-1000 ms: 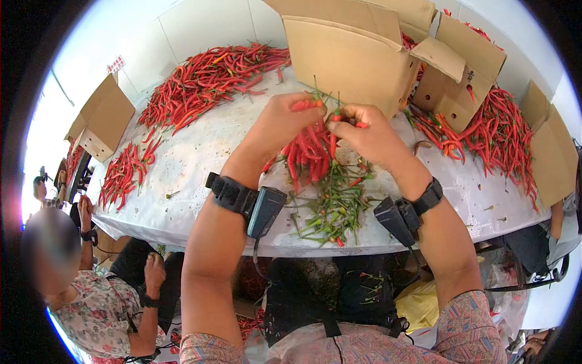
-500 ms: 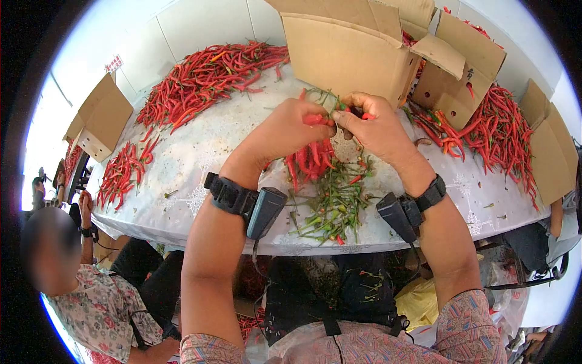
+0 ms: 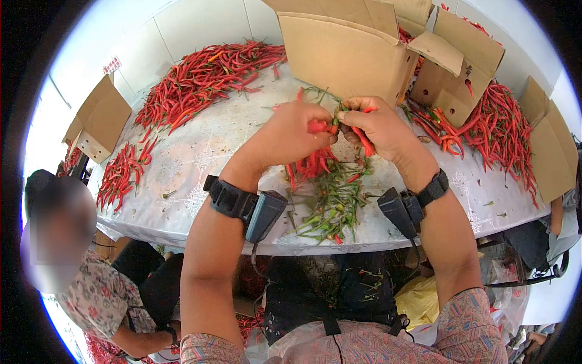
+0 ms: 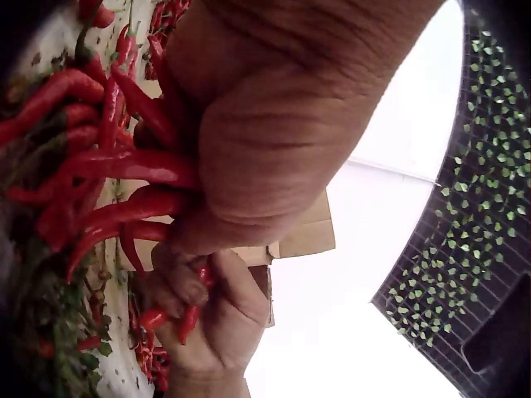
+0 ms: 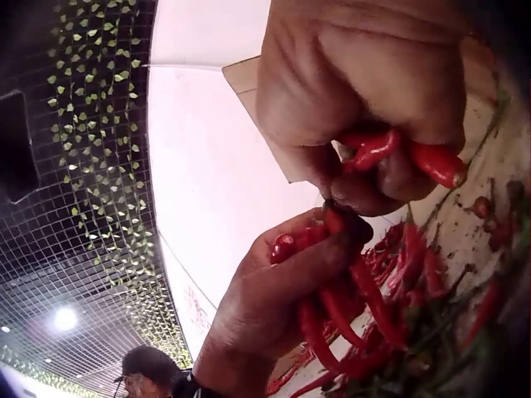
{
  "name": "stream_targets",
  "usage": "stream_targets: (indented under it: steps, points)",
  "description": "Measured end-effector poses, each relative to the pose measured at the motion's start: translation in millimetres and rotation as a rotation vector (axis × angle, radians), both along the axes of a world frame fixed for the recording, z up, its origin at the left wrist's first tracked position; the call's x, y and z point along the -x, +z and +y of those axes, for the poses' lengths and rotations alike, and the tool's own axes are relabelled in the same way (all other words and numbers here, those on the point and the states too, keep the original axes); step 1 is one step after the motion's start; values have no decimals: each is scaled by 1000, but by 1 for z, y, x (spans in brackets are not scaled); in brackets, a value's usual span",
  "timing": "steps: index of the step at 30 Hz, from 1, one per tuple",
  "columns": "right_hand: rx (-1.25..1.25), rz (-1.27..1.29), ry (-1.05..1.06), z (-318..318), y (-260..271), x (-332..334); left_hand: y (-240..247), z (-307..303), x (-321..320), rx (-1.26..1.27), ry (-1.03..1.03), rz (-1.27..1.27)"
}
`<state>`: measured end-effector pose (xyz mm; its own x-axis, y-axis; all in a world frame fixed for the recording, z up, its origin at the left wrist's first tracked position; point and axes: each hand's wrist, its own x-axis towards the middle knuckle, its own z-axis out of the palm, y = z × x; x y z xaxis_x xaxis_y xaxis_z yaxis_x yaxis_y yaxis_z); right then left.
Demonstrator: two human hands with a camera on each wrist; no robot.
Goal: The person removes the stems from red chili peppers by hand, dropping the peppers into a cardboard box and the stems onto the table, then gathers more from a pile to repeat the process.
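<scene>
Both hands meet above the table's middle. My left hand (image 3: 291,134) grips a bunch of red chili peppers (image 5: 340,311), their pointed ends hanging below it. Thumb and fingertips of my right hand (image 3: 383,128) pinch at the green stem end (image 3: 337,115) of a chili beside the left fingertips. Red chilies (image 5: 440,164) without stems are tucked in the right hand's curled fingers, one sticking out downward. Beneath the hands lie a small heap of red chilies (image 3: 308,162) and a pile of green stems (image 3: 333,206).
A large heap of chilies (image 3: 194,85) lies at the back left, a smaller one (image 3: 124,173) nearer. A tall cardboard box (image 3: 342,57) stands behind the hands. More chilies (image 3: 503,133) and cardboard (image 3: 551,145) are at right. Another person (image 3: 109,291) sits at left.
The hands have shifted slightly down and stay close together. A red chili now sticks out below the right hand. At left, the other person has lowered a raised arm and leaned closer.
</scene>
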<state>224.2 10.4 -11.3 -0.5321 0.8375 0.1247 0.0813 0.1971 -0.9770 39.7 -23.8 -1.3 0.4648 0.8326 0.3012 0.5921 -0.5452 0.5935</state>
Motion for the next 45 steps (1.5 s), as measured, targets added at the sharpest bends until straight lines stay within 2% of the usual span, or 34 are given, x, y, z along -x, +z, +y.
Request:
stream_targets:
  steps: [6, 8, 12, 14, 18, 21, 24, 26, 27, 29, 32, 35, 45]
  points:
    - [275, 197, 50, 0, -1, -2, -3, 1, 1, -159, -40, -17]
    - [468, 360, 250, 14, -11, -10, -2, -1, 0, -155, 5, -83]
    - [445, 480, 127, 4, -8, 1, 4, -1, 1, -119, 58, -138]
    - [354, 435, -171, -11, 5, 9, 3, 1, 2, 81, 82, -322]
    - [324, 493, -163, -8, 5, 7, 5, 0, 0, 191, 98, -415]
    - [202, 403, -89, 3, -4, 3, 2, 1, -2, 253, 72, -499]
    - [119, 408, -182, 3, -9, 13, 0, -1, -11, 301, 78, -514]
    - [8, 320, -212, 2, -13, 18, -2, -2, -14, 316, 89, -521]
    - [8, 319, -212, 1, -13, 20, -2, -3, -15, 316, 89, -522]
    - [-11, 366, -74, -1, -14, 23, 0, -5, -17, 364, 30, -643]
    - [107, 240, -198, -11, 2, 15, -3, -1, -19, 344, 0, -768]
    - [67, 287, -232, -6, 2, 8, 9, -6, -11, 411, 58, -678]
    - [31, 303, -275, -2, -1, 7, 4, -1, -6, 378, 6, -666]
